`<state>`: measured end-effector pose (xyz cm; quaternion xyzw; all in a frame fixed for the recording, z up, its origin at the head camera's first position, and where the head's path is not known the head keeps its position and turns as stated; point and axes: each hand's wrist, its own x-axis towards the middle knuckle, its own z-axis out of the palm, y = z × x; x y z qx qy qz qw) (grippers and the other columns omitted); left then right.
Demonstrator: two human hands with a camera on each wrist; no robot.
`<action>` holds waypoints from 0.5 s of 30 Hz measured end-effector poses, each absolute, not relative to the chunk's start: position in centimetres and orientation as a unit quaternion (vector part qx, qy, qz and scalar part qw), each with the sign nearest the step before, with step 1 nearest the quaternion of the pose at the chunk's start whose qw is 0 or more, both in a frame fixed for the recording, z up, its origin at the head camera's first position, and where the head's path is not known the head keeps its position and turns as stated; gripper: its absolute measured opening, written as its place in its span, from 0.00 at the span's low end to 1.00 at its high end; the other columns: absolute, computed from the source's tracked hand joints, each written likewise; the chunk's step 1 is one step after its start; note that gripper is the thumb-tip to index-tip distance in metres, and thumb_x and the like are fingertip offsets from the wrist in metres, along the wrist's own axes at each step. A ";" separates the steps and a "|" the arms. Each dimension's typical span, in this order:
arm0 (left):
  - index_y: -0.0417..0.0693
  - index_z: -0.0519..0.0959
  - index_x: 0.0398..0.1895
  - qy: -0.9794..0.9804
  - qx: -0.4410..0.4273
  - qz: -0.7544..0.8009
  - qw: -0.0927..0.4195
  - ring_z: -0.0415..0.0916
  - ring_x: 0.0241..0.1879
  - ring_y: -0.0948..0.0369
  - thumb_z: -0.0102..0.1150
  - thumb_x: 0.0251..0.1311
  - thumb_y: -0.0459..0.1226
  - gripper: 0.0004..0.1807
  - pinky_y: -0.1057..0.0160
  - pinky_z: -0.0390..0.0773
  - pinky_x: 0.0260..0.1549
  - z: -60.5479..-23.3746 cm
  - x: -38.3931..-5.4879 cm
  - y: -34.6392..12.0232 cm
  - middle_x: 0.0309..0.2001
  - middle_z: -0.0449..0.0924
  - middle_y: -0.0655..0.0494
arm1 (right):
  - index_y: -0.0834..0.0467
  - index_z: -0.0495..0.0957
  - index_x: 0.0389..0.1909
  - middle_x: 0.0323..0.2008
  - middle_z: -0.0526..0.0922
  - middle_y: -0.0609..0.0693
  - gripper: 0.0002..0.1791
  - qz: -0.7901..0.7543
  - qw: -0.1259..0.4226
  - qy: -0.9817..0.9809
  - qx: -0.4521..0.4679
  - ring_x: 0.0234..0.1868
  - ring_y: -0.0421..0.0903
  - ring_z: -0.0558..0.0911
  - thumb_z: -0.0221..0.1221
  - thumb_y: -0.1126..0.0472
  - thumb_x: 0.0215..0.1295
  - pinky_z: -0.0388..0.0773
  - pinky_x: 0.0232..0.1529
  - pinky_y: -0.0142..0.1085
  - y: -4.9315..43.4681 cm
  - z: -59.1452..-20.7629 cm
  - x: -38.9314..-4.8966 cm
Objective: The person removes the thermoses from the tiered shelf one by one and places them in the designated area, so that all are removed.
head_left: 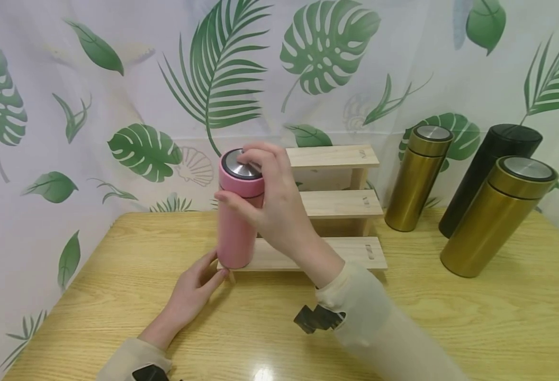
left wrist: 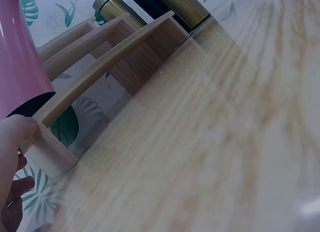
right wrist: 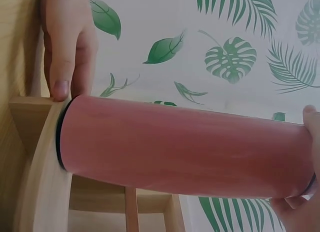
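My right hand (head_left: 279,206) holds a pink thermos bottle (head_left: 236,227) by its top, thumb on the pink collar and fingers over the steel-topped lid. The bottle's base is at the left end of the lowest step of a three-step wooden rack (head_left: 317,254). In the left wrist view part of the dark underside of the bottle (left wrist: 20,56) shows. My left hand (head_left: 191,291) grips that same end of the rack, thumb at the front corner beside the bottle's base. The right wrist view shows the left thumb (right wrist: 61,86) close to the base.
To the rack's right stand a slim gold thermos (head_left: 415,185), a black thermos (head_left: 479,174) and a wider gold thermos (head_left: 494,227). All are on the wood-grain table (head_left: 270,323). A leaf-print cloth (head_left: 165,95) hangs behind the table.
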<state>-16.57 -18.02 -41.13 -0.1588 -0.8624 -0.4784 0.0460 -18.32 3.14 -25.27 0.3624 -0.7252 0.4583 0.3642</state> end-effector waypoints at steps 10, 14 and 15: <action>0.47 0.62 0.71 -0.858 -0.161 -0.486 0.043 0.67 0.61 0.46 0.55 0.68 0.41 0.30 0.46 0.65 0.60 -41.1 -16.6 -17.9 0.68 0.63 0.49 | 0.61 0.70 0.62 0.64 0.67 0.56 0.30 0.460 0.386 -0.720 0.349 0.63 0.45 0.68 0.63 0.51 0.63 0.74 0.56 0.36 6.0 -26.2 -17.6; 0.51 0.61 0.72 -0.864 -0.160 -0.476 0.042 0.63 0.65 0.49 0.54 0.68 0.45 0.31 0.46 0.62 0.63 -41.0 -16.5 -17.9 0.69 0.62 0.51 | 0.63 0.71 0.61 0.63 0.69 0.56 0.33 0.453 0.402 -0.715 0.349 0.63 0.46 0.69 0.55 0.42 0.66 0.74 0.56 0.37 6.8 -26.3 -17.1; 0.53 0.61 0.72 -0.865 -0.160 -0.473 0.043 0.61 0.66 0.50 0.54 0.68 0.46 0.31 0.46 0.61 0.64 -41.0 -16.5 -17.9 0.69 0.62 0.52 | 0.64 0.72 0.61 0.63 0.70 0.56 0.33 0.450 0.408 -0.714 0.348 0.62 0.46 0.69 0.55 0.42 0.66 0.74 0.56 0.37 7.0 -26.2 -16.9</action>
